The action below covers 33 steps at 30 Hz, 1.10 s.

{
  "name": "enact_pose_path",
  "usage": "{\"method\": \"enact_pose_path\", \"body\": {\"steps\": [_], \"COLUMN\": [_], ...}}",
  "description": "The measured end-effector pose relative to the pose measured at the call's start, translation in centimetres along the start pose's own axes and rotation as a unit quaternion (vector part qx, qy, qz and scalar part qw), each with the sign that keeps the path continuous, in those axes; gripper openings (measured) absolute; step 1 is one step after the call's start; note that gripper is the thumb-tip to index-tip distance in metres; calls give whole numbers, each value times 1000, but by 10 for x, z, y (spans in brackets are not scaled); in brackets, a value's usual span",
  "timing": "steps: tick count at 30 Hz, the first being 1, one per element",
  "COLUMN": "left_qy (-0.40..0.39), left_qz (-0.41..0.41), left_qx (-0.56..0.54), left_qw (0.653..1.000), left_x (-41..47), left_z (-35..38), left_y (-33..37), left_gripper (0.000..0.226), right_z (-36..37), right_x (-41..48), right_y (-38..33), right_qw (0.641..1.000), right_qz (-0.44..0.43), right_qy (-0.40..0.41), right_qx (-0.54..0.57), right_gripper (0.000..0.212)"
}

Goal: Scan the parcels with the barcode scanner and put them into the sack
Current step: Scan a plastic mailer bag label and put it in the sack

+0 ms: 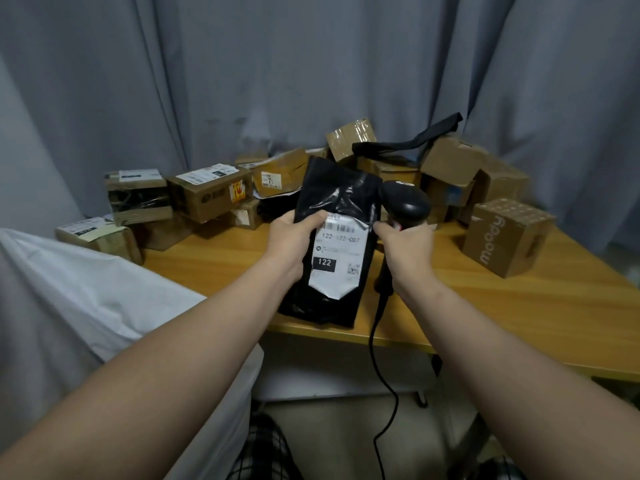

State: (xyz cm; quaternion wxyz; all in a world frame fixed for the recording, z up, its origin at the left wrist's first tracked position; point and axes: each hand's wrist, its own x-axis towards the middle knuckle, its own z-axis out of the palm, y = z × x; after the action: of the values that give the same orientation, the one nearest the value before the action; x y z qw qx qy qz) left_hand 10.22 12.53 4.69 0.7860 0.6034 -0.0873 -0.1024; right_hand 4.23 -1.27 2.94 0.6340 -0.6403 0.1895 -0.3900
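Black plastic parcel [332, 244] held tilted above wooden table [485, 306] edge, left hand [291, 233] gripping its left side; right hand [405, 247] grips barcode scanner [405, 202] just beside label [337, 258]. White sack [69, 289] lower left.

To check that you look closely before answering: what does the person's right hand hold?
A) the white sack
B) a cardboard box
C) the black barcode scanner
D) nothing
C: the right hand grips the handle of the black barcode scanner, while the left hand holds the black parcel.
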Motion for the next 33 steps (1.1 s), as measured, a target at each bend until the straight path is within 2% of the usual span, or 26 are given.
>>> {"method": "enact_pose_path", "body": {"steps": [3, 6, 9, 10, 13, 20, 29, 33], "left_qy": [28, 8, 18, 30, 59, 63, 52, 51], "left_qz": [-17, -3, 49, 60, 75, 83, 80, 81], "left_qx": [8, 62, 104, 107, 99, 59, 44, 35], "left_qw": [999, 998, 993, 992, 991, 993, 994, 995], "left_x": [12, 16, 16, 16, 14, 6, -1, -3], "left_z": [-19, -41, -61, -65, -74, -79, -74, -71], "left_y": [-14, -28, -41, -45, -53, -58, -54, -52], "left_gripper": [4, 16, 24, 24, 24, 25, 23, 21], "right_z": [-6, -16, -15, -14, -5, 5, -2, -7], "right_x": [-11, -27, -40, -44, -58, -83, -89, -89], "right_y": [1, 15, 32, 37, 45, 63, 74, 79], "right_qw": [1000, 993, 986, 985, 981, 976, 979, 978], "right_qz": [5, -20, -38, -40, -46, -64, -81, -91], "right_qy": [-22, -108, -149, -153, -164, -180, -172, -173], "right_qx": [-2, -30, -64, -74, -90, -101, -79, -67], "right_gripper": [13, 16, 49, 54, 50, 58, 24, 32]}}
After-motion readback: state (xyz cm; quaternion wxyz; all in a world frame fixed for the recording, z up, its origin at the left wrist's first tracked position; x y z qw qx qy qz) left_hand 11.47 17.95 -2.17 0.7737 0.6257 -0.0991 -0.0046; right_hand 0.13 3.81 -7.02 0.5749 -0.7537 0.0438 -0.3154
